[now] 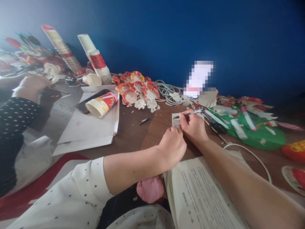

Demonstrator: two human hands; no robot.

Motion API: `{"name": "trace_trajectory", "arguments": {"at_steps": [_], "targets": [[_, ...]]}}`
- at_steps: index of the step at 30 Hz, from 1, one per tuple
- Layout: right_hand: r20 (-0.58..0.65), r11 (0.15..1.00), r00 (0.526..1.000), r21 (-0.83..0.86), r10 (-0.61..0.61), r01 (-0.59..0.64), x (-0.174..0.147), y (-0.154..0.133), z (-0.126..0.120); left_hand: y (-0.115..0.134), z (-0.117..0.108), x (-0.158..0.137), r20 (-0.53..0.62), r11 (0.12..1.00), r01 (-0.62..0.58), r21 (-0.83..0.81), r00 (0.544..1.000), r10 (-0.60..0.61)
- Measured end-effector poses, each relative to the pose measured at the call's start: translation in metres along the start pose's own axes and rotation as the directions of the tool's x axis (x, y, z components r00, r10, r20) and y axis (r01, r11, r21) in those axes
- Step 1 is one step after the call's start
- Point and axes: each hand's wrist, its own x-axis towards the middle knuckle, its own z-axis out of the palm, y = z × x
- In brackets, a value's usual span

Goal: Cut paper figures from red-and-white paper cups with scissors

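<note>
Dotted white sleeve (73,194) nearest; pen (194,112) in right hand (194,126), over small paper (175,122)

My sleeve (76,187) is white with scattered dark dots; my neighbour's sleeve (17,117) is dark with white dots. The pen (196,111) in my right fingers (183,121) shows clear and black over a white slip (174,122). The bench (154,129) is brown, darker toward the left, and the wall (154,35) deep blue. I see red, yellow and pink on the tipped cup (108,102), red, orange, yellow and white in the frilled pieces (137,90), pale blue-grey on the coiled cord (164,90), plain green on the sheet (269,140), and white with pink on the marker (248,118).
</note>
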Motion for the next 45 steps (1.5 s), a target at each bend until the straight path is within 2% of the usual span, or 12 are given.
{"name": "trace_trajectory", "arguments": {"at_steps": [23,45], "targets": [[0.006,1.0,1.0,-0.016,0.0,0.0,0.0004,-0.0004,-0.0001,-0.0001,-0.0017,-0.0008,0.002,0.999,0.02,-0.026,1.0,-0.02],[0.007,0.999,1.0,-0.038,-0.019,0.019,-0.0001,0.0003,-0.0001,0.0044,-0.0021,-0.002,0.01,0.999,0.021,0.029,1.0,-0.022]]}}
